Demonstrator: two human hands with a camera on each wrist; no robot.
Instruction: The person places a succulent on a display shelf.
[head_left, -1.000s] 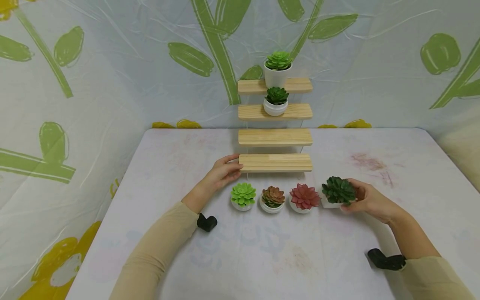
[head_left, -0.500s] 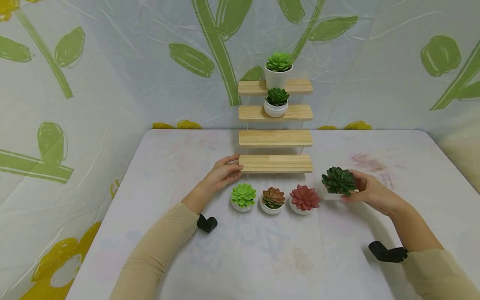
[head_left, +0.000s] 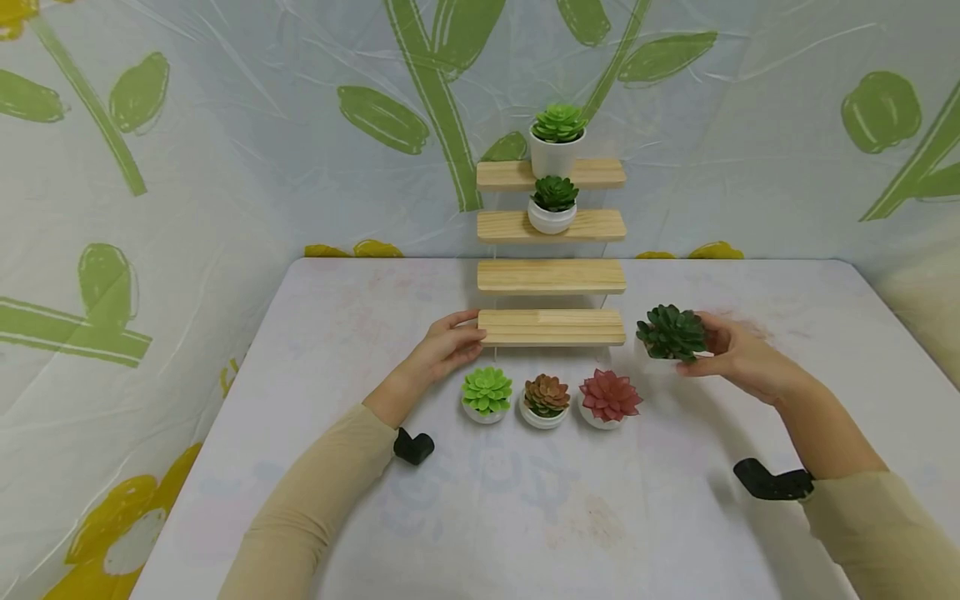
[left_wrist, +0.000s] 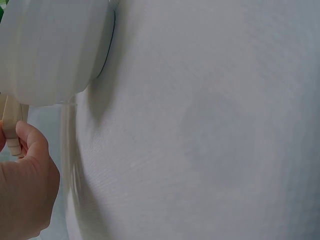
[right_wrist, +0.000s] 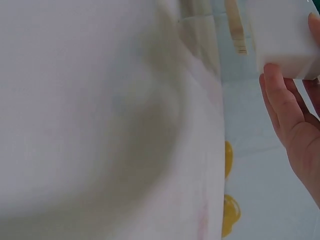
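My right hand holds a dark green potted succulent off the table, right of the lowest shelf. In the right wrist view its white, flat-sided pot sits between the thumb and fingers. My left hand grips the left end of the lowest board of a tiered wooden shelf; the left wrist view shows thumb and fingers pinching the board end. In front of the shelf stand a light green succulent, a brown succulent and a red succulent, all in round white pots.
A bright green succulent stands on the top board, and a small dark green succulent on the board below it. Behind the white-covered table hangs a backdrop with leaf prints. Black curved pieces sit at both wrists.
My right hand has lifted the dark green succulent from the table at the right end of the row and moved it up and slightly toward the shelf. The left hand stays in place.
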